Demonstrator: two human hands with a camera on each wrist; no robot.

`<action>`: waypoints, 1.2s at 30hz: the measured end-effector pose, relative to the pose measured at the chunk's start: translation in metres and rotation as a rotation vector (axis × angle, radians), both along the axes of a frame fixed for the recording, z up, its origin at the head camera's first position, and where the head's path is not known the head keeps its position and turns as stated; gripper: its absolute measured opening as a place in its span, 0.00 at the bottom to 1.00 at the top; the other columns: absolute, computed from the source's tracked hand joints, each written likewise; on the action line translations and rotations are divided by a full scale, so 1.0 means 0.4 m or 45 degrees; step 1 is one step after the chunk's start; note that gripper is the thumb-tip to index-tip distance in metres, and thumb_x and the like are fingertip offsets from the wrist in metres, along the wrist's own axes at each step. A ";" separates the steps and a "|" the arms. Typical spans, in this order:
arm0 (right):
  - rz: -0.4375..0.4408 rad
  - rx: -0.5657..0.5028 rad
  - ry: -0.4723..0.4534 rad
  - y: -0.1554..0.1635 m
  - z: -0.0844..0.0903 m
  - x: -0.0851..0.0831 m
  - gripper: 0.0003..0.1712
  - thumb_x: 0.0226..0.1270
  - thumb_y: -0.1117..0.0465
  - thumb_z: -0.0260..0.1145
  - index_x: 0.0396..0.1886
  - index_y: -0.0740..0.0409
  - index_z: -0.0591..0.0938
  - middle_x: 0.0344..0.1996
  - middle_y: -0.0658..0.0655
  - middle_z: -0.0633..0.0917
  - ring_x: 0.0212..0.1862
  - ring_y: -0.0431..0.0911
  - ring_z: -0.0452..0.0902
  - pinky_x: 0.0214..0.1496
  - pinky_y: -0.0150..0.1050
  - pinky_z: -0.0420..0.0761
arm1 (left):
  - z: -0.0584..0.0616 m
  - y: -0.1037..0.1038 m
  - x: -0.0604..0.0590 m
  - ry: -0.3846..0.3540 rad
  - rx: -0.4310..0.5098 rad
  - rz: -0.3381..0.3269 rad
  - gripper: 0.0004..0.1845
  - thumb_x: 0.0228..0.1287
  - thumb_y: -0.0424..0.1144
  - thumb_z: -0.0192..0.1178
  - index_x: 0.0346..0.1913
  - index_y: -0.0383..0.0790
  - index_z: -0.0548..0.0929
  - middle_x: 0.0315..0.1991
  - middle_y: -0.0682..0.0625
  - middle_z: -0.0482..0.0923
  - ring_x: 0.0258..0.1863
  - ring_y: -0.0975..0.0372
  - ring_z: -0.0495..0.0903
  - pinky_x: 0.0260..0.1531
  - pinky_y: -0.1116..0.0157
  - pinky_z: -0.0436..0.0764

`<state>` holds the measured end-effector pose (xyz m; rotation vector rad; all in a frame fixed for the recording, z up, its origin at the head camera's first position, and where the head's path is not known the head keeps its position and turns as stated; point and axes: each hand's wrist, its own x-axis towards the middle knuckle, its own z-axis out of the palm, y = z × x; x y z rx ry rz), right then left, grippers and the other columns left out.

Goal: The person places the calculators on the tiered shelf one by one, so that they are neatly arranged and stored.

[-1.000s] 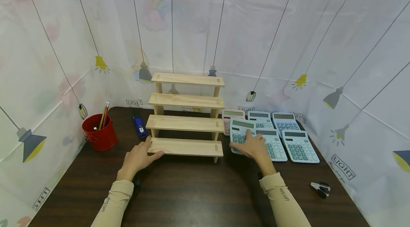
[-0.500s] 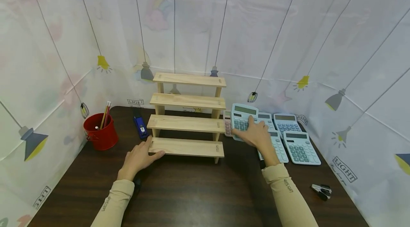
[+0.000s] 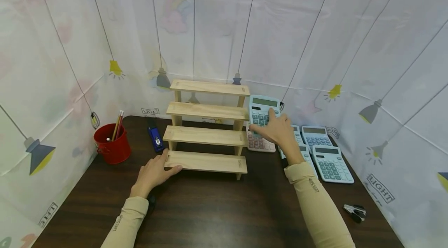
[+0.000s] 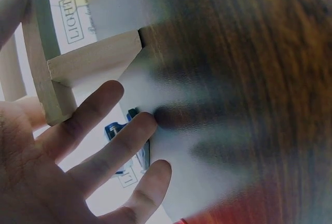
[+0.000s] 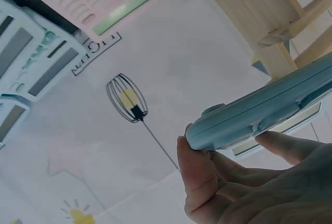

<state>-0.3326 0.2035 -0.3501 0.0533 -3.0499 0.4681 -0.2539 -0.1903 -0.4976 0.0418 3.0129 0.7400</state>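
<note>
My right hand (image 3: 280,133) grips a light blue calculator (image 3: 265,103) by its edges, holding it raised beside the right end of a four-step wooden shelf (image 3: 206,135). In the right wrist view this calculator (image 5: 259,107) is seen edge-on, between thumb and fingers. A pink calculator (image 3: 260,144) lies on the table below it, partly covered. My left hand (image 3: 150,174) rests at the left end of the shelf's lowest board (image 3: 206,161), thumb along its front edge. The left wrist view shows the fingers (image 4: 116,149) straight and spread beside the shelf's end.
Several more blue calculators (image 3: 332,164) lie on the dark table (image 3: 210,209) to the right. A black-and-silver staple remover (image 3: 355,212) sits at the front right. Left of the shelf are a blue stapler (image 3: 155,139) and a red bucket (image 3: 113,147) with pencils. A printed curtain hangs behind.
My right hand has lifted the blue calculator off the group and up beside the shelf, uncovering more of the pink one. The left hand stays at the lowest board.
</note>
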 end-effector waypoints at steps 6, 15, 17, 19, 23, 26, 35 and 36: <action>0.016 -0.017 0.042 -0.017 0.026 -0.036 0.66 0.59 0.22 0.56 0.82 0.57 0.46 0.72 0.84 0.51 0.73 0.80 0.49 0.67 0.75 0.62 | -0.004 0.005 -0.001 -0.002 0.004 0.004 0.56 0.62 0.75 0.53 0.80 0.39 0.53 0.72 0.33 0.68 0.68 0.36 0.71 0.61 0.26 0.64; 0.010 0.010 0.078 -0.037 0.043 -0.093 0.66 0.57 0.20 0.55 0.82 0.55 0.48 0.69 0.84 0.58 0.69 0.78 0.57 0.61 0.72 0.70 | -0.006 0.012 -0.008 0.005 -0.007 -0.005 0.56 0.61 0.75 0.53 0.80 0.40 0.53 0.72 0.33 0.67 0.68 0.35 0.70 0.61 0.26 0.64; 0.009 0.018 0.097 -0.043 0.049 -0.107 0.66 0.55 0.19 0.55 0.82 0.55 0.49 0.67 0.83 0.61 0.65 0.76 0.61 0.58 0.70 0.72 | -0.007 0.013 -0.012 0.001 -0.006 -0.004 0.56 0.61 0.76 0.53 0.80 0.41 0.53 0.73 0.34 0.67 0.68 0.36 0.70 0.61 0.26 0.64; 0.008 0.019 0.108 -0.051 0.056 -0.122 0.66 0.55 0.19 0.55 0.82 0.54 0.50 0.66 0.82 0.63 0.64 0.75 0.63 0.58 0.69 0.72 | -0.007 0.014 -0.013 0.001 -0.005 -0.004 0.56 0.61 0.76 0.53 0.80 0.41 0.53 0.73 0.34 0.67 0.69 0.36 0.70 0.62 0.27 0.64; 0.018 0.023 0.119 -0.070 0.071 -0.151 0.65 0.54 0.20 0.55 0.81 0.55 0.52 0.67 0.82 0.61 0.69 0.77 0.58 0.60 0.73 0.70 | -0.007 0.013 -0.012 -0.002 0.006 -0.001 0.56 0.61 0.75 0.54 0.80 0.40 0.53 0.73 0.33 0.67 0.69 0.36 0.69 0.62 0.27 0.64; 0.034 0.038 0.114 -0.086 0.080 -0.166 0.64 0.53 0.20 0.55 0.80 0.55 0.54 0.68 0.82 0.60 0.71 0.77 0.55 0.62 0.75 0.67 | -0.005 0.010 -0.009 -0.007 0.005 0.007 0.56 0.62 0.74 0.54 0.80 0.40 0.52 0.73 0.33 0.67 0.69 0.36 0.70 0.62 0.27 0.64; 0.046 0.060 0.130 -0.112 0.093 -0.181 0.62 0.53 0.22 0.55 0.80 0.55 0.56 0.67 0.81 0.63 0.69 0.76 0.59 0.63 0.73 0.66 | -0.004 0.002 -0.005 -0.002 0.010 0.025 0.55 0.62 0.73 0.55 0.80 0.39 0.53 0.72 0.33 0.68 0.68 0.36 0.71 0.61 0.27 0.65; 0.049 0.068 0.134 -0.114 0.095 -0.181 0.62 0.53 0.22 0.55 0.80 0.55 0.56 0.66 0.81 0.64 0.68 0.76 0.60 0.63 0.73 0.67 | -0.005 0.002 -0.004 -0.002 0.014 0.026 0.55 0.62 0.73 0.55 0.80 0.39 0.53 0.72 0.33 0.68 0.68 0.36 0.71 0.61 0.27 0.65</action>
